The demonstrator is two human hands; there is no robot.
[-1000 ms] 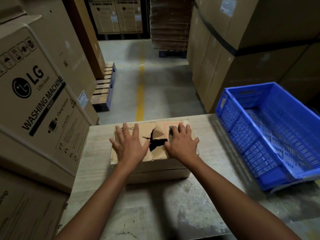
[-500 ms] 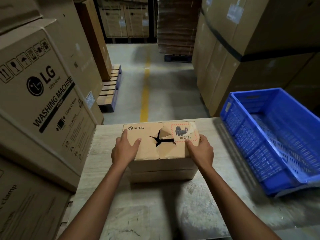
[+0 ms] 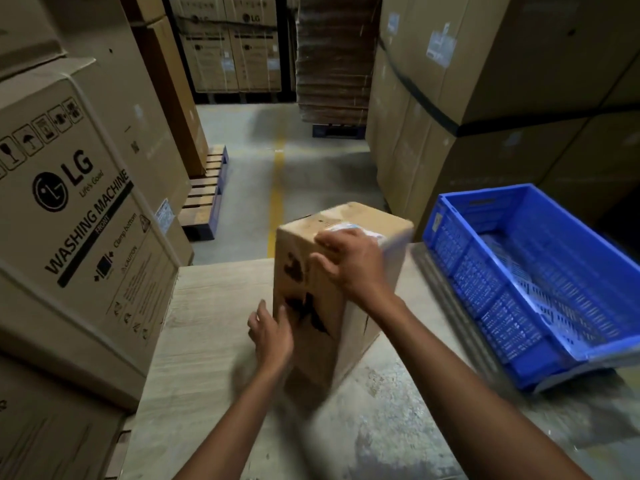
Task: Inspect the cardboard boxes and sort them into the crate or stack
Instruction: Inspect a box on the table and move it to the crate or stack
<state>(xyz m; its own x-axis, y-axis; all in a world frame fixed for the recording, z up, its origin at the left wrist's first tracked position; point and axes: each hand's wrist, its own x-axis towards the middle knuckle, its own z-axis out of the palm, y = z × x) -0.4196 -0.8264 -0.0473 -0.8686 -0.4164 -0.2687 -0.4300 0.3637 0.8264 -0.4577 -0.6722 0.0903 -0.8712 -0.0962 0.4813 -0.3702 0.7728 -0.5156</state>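
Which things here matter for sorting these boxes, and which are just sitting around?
Job:
torn cardboard box
left hand
right hand
blue crate
table

Lying about:
washing machine carton
wooden pallet
yellow floor line

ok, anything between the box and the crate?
Head view: only a bare strip of table between box and crate; the right forearm crosses that strip nearer the camera.

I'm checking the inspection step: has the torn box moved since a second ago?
Yes. The torn box lay flat; now it is tipped up on end, its torn face turned left, away from the blue crate.
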